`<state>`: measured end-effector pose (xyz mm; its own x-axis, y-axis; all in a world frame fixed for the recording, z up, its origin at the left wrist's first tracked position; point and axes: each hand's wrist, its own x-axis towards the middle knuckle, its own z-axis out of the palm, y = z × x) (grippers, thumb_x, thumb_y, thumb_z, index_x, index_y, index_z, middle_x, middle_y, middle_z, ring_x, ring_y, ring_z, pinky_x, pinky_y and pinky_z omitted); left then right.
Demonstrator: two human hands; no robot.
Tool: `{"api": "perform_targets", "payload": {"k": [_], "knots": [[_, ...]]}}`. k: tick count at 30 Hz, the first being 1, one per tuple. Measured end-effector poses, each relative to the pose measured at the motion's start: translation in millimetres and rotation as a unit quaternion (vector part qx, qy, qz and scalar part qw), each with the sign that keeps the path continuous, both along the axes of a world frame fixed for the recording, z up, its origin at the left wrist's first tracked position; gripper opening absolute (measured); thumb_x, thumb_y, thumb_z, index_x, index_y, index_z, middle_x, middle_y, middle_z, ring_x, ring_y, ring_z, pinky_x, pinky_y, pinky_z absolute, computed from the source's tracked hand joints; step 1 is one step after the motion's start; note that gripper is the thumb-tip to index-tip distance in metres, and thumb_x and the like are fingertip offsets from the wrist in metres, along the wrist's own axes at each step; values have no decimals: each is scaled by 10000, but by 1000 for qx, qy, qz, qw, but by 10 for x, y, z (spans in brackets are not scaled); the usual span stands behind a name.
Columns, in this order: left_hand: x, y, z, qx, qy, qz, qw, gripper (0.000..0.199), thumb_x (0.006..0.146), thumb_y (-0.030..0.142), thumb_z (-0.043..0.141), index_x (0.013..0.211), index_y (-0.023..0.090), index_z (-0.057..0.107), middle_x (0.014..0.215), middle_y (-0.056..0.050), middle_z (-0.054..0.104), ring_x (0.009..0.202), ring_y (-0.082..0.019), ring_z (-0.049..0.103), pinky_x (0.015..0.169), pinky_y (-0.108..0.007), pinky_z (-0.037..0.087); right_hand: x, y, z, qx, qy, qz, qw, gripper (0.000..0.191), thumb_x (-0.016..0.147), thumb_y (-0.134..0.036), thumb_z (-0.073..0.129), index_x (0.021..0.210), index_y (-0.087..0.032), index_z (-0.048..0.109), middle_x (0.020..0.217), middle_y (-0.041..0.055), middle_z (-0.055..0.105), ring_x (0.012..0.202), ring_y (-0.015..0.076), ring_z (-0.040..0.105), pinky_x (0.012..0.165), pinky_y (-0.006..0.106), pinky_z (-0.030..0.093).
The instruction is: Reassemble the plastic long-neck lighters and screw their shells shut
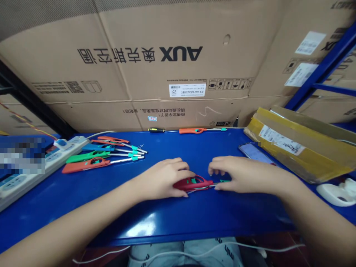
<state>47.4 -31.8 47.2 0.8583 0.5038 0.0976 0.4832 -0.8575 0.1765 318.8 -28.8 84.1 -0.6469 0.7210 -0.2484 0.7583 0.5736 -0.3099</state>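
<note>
My left hand point(164, 180) is closed on a red long-nosed gas lighter point(198, 183), with its fingers over the handle and the thumb on the near side. Green parts show in the opening of its body, and a thin pale line runs along its lower edge. The lighter lies just over the blue tabletop, its metal tube pointing right. At that tube my right hand point(236, 173) has thumb and fingers apart, one on each side of the tip. Whether the right thumb touches the tube I cannot tell. The tube's green tip is partly hidden by this hand.
Several long-nosed lighters, including a green one point(88, 156), lie at the left beside a white power strip point(52, 163). Along the back edge are a screwdriver point(157, 130) and an orange lighter point(187, 131). A phone point(254, 152) and a taped cardboard box point(292, 141) occupy the right.
</note>
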Motion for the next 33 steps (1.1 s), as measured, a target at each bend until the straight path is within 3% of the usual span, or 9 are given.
{"api": "perform_targets", "payload": {"k": [4,8,12,17,20,24,33], "knots": [[-304,49,-42,-66,-16,19,998,525,842,466,750,1291,218,635,1160,-95,675,1057,-258,656,943,-356,505,-300,115,-46,-20,0,79,997,349,766,-467,791,962,-242,609,950,8,650,828,196,586,646,288,377],[-383,9,-174,-129,-83,54,987,387,885,323,723,1254,224,667,1119,-78,683,1028,-218,655,920,-316,516,-329,266,-221,-60,53,106,991,256,778,-370,798,871,-220,613,852,-25,621,779,148,550,645,256,371],[-377,7,-234,-180,-141,76,971,364,876,349,739,1213,218,698,1094,-72,688,986,-195,664,903,-297,522,-246,300,-338,-82,114,123,982,148,857,-304,724,841,-197,623,841,-19,580,772,127,540,695,247,409],[-429,45,-255,-209,-180,83,958,297,931,341,673,1195,212,712,1097,-65,704,954,-167,675,857,-255,523,-208,285,-347,-91,174,115,974,130,916,-300,656,881,-178,631,869,2,598,755,116,545,702,238,431],[-450,82,-292,-170,-219,109,954,236,988,283,582,1149,202,734,1057,-50,739,933,-149,688,845,-234,520,-213,313,-365,-52,200,89,974,175,982,-329,557,933,-180,635,871,12,639,748,123,551,693,246,426],[-451,117,-341,-130,-264,170,940,209,966,285,616,1107,192,740,1050,-29,775,915,-153,713,822,-227,533,-237,356,-442,13,217,48,975,246,1022,-363,479,967,-187,643,908,28,690,792,144,584,736,269,426],[-454,125,-427,-151,-304,217,915,324,936,338,639,1226,206,693,1191,-50,743,1007,-189,719,877,-287,573,-261,356,-476,61,217,-5,974,213,1002,-335,502,953,-195,655,827,7,687,732,137,592,690,259,406]]}}
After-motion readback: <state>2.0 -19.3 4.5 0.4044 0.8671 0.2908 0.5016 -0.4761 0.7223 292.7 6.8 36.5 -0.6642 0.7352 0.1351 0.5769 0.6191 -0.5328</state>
